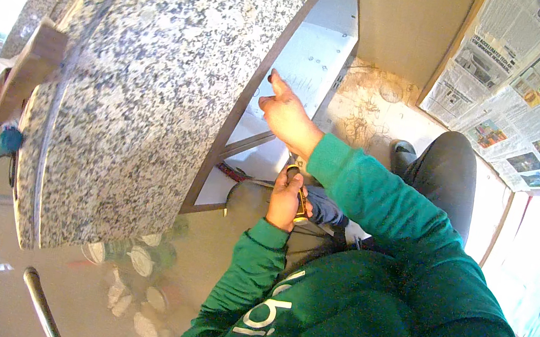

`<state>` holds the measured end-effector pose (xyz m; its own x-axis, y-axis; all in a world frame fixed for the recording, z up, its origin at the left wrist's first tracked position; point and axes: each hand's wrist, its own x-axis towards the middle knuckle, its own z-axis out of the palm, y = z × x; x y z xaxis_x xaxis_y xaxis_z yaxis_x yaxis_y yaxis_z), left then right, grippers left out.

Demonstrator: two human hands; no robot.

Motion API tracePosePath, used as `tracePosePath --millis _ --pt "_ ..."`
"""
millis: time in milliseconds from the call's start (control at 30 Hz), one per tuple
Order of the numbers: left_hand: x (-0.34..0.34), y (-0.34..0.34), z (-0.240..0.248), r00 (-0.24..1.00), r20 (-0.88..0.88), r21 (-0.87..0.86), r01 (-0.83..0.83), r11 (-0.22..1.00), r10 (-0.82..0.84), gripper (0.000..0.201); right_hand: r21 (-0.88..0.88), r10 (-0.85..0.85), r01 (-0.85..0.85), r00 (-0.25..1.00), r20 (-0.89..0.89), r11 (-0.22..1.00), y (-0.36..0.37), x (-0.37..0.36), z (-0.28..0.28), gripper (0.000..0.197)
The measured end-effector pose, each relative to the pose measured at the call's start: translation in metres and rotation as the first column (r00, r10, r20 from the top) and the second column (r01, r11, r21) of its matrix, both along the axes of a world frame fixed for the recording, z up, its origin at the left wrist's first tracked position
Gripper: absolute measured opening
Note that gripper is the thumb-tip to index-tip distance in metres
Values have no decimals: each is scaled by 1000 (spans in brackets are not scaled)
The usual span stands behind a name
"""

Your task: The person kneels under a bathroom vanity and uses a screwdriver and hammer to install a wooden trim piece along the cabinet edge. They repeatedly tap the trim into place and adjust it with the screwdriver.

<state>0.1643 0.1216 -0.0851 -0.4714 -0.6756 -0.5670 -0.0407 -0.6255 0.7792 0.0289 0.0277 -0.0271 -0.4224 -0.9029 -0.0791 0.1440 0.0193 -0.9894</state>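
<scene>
My left hand [284,203] is closed around a black-and-yellow tape measure [301,208], held close to my lap. My right hand [288,115] reaches across to the brown frame [243,107] of a cabinet. Its index finger is stretched out, with the tip at the frame's edge, and the thumb stands apart from it. A small dark spot shows at that fingertip; I cannot tell what it is. Beyond the hand lies the pale blue-white inside of the cabinet [316,50].
A speckled granite countertop [149,75] spans the left, with a wood block [32,72] and a blue-headed tool [9,140] at its far edge. Newspaper [529,91] covers a panel at right. Debris lies on the floor [374,107]. A metal tube [40,305] stands lower left.
</scene>
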Motion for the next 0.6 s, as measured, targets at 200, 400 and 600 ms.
tracePosePath --millis 200,400,600 --pt "1 0 -26 1000 25 -73 21 997 -19 35 -35 -131 138 785 -605 990 -16 34 -25 65" --pt "15 -8 -39 975 184 -42 134 990 -124 34 -7 73 -86 882 -465 996 -23 23 -22 45" --pt "8 0 -13 993 72 -106 97 990 -90 36 -65 -84 60 869 -488 996 65 -73 34 28"
